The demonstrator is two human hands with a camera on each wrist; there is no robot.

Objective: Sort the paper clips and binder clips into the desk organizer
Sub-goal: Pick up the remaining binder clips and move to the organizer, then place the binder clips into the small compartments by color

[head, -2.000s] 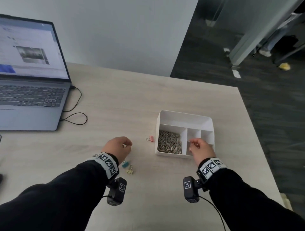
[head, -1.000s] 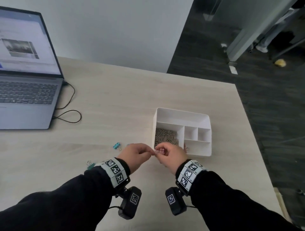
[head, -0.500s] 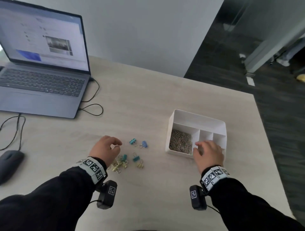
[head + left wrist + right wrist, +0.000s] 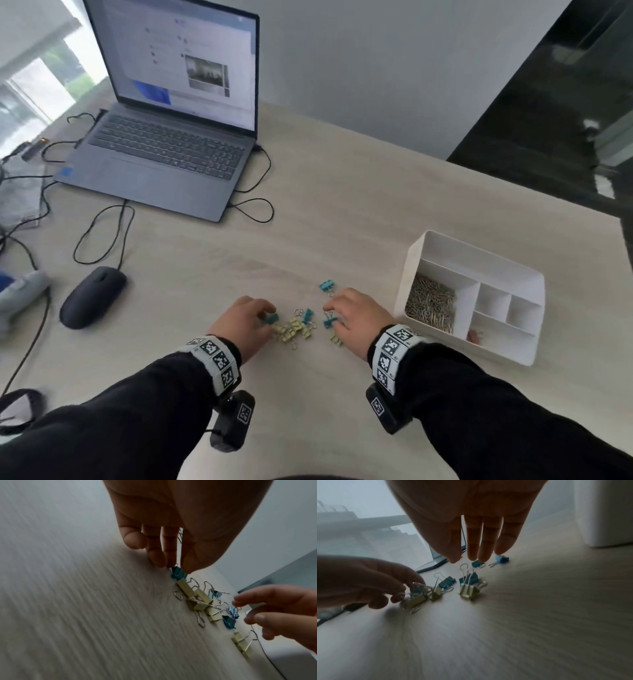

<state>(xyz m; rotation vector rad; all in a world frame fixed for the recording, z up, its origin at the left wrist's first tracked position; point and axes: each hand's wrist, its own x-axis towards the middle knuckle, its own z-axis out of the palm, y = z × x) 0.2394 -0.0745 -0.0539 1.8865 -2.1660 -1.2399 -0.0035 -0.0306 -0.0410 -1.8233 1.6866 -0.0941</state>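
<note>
Binder clips (image 4: 294, 327), yellow and teal, lie in a loose heap on the pale wooden desk (image 4: 342, 192) at the lower middle of the head view, between the two hands. One teal clip (image 4: 327, 285) sits apart, just above the heap, beyond the right hand's fingertips. The left hand (image 4: 241, 323) comes in from the lower left of the frame; in the left wrist view its thumb and fingers (image 4: 157, 558) point down and pinch a teal clip (image 4: 178, 573) at the left end of the heap, so this hand is gripping that clip. The right hand (image 4: 356, 317) hovers over the right side of the heap; in the right wrist view its fingers (image 4: 486, 545) hang down almost straight and close together above the clips, holding nothing, so it is open. A white desk organizer (image 4: 517, 353) stands at the right of the head view, just beside the right wrist. Its large left compartment holds a pile of silver paper clips (image 4: 432, 305); something small and pinkish lies in the near long compartment, too blurred to name. At the upper left of the head view an open laptop (image 4: 164, 150) stands on the desk with its screen lit. A dark computer mouse (image 4: 92, 297) lies at the left, with black cables (image 4: 102, 233) looping between it and the laptop.
</note>
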